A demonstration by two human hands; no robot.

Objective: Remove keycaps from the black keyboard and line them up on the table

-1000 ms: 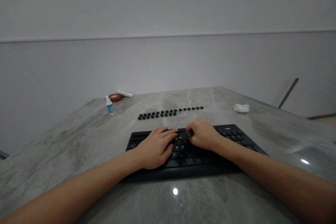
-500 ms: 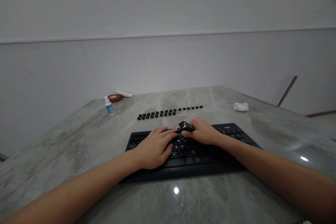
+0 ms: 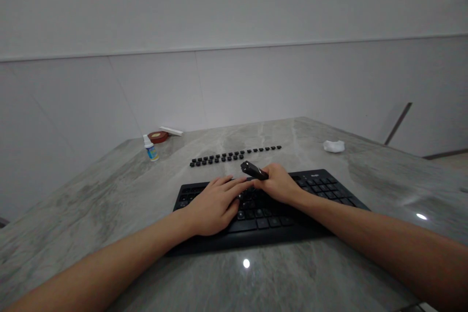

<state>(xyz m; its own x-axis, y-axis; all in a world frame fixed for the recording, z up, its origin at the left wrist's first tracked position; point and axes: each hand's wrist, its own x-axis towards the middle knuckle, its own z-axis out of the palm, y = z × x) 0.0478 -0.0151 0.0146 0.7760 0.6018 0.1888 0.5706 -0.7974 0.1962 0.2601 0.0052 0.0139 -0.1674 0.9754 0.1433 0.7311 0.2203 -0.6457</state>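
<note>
A black keyboard (image 3: 256, 239) lies on the marbled table, with bare key switches showing among its keys. My left hand (image 3: 215, 207) rests open across its left half, fingers stretched, the index fingertip close to my right fingers. Above the middle of the keyboard my right hand (image 3: 280, 183) is closed around a black keycap puller (image 3: 253, 169). One end of the puller sticks out to the left, tilted up; its lower end is hidden by my fingers. Behind the keyboard, removed black keycaps (image 3: 217, 158) lie in rows.
A white spray bottle (image 3: 150, 148) with a blue and yellow label stands at the back left. Beside it are a red-brown round object (image 3: 158, 137) and a white bar (image 3: 171, 131). A crumpled white wad (image 3: 333, 146) lies at the right. A wall (image 3: 234, 87) rises behind the table.
My right hand has tipped the keycap puller from pointing down at the keys to an upward slant. My left index finger has stretched right towards my right hand. The view has shifted slightly.
</note>
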